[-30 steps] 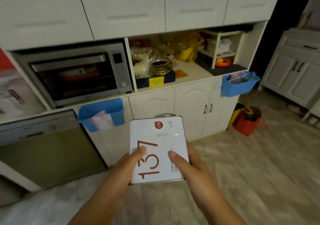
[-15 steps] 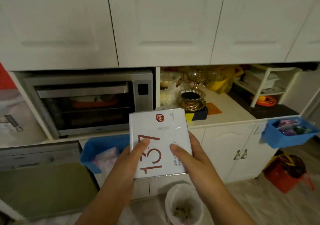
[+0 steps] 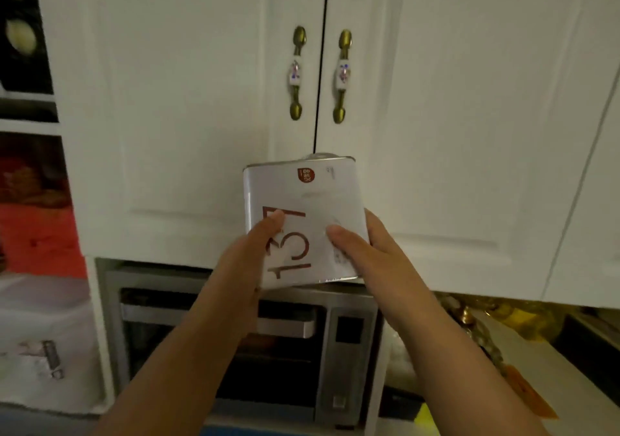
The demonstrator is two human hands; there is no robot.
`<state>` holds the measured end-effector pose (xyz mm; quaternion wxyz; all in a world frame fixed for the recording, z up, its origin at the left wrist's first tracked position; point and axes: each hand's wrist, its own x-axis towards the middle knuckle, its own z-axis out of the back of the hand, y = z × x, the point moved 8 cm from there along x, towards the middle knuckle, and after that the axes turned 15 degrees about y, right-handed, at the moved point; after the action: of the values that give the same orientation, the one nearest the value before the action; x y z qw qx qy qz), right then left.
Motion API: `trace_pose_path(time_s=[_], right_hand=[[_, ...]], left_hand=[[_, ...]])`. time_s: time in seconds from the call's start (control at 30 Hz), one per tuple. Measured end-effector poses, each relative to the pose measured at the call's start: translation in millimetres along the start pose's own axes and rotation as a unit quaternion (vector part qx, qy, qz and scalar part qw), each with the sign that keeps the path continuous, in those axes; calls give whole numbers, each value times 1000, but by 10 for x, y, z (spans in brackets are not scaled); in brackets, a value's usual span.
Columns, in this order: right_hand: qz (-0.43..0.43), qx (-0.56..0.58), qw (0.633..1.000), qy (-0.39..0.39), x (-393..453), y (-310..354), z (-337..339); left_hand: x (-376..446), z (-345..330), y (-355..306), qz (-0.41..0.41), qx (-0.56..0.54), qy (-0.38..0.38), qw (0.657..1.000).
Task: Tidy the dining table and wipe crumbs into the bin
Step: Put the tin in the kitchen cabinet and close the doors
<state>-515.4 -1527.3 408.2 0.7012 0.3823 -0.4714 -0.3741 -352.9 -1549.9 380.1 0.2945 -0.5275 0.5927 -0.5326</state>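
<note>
Head view. Two white upper cupboard doors (image 3: pixel 188 107) fill most of the frame, both closed, with a pair of brass-and-porcelain handles (image 3: pixel 296 73) flanking the centre seam. These doors stand directly behind the tin. Below them a steel oven (image 3: pixel 302 351) sits in its niche; to its right, a pale worktop (image 3: pixel 523 345) carries brass-coloured ornaments (image 3: pixel 469 321), too blurred to make out. Open shelves at far left hold red and white items, also blurred.

Compared with half a second ago, the view has tipped upward: the blue bins, the lower doors and the lined waste bin have dropped out of sight, and the tin has risen from oven height to in front of the upper doors.

White tin (image 3: pixel 303 221), printed "137": held in the air, long axis near upright, cap end up, leaning slightly left, printed face toward the camera. Left hand (image 3: pixel 248 261) grasps its left edge, thumb on the numerals; right hand (image 3: pixel 365 251) grasps the right edge, thumb across the face.
</note>
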Motion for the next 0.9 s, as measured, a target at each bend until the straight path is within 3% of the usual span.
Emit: trace_pose_path(time_s=[0.13, 0.23, 0.33, 0.5, 0.6, 0.63, 0.67, 0.8, 0.9], right_hand=[[78, -77, 994, -18, 614, 500, 165], [159, -132, 968, -139, 932, 862, 463], [166, -153, 948, -225, 1164, 959, 651], [204, -121, 942, -239, 1354, 1079, 464], [169, -107, 959, -202, 1368, 1097, 368], [147, -128, 937, -291, 1194, 1086, 165], [145, -117, 932, -311, 1189, 1070, 126], [128, -105, 940, -298, 1262, 1084, 219], [116, -137, 934, -309, 1233, 1176, 85]], left_hand=[[360, 55, -631, -81, 7, -3, 997], [488, 89, -938, -126, 30, 11, 992], [568, 172, -940, -125, 59, 36, 990], [712, 484, -848, -133, 40, 73, 988], [688, 601, -849, -158, 24, 68, 985], [783, 807, -816, -117, 0, 160, 980], [769, 853, -848, -117, -5, 190, 975], [769, 870, -859, -138, -2, 155, 978], [680, 926, -897, -137, -11, 179, 974]])
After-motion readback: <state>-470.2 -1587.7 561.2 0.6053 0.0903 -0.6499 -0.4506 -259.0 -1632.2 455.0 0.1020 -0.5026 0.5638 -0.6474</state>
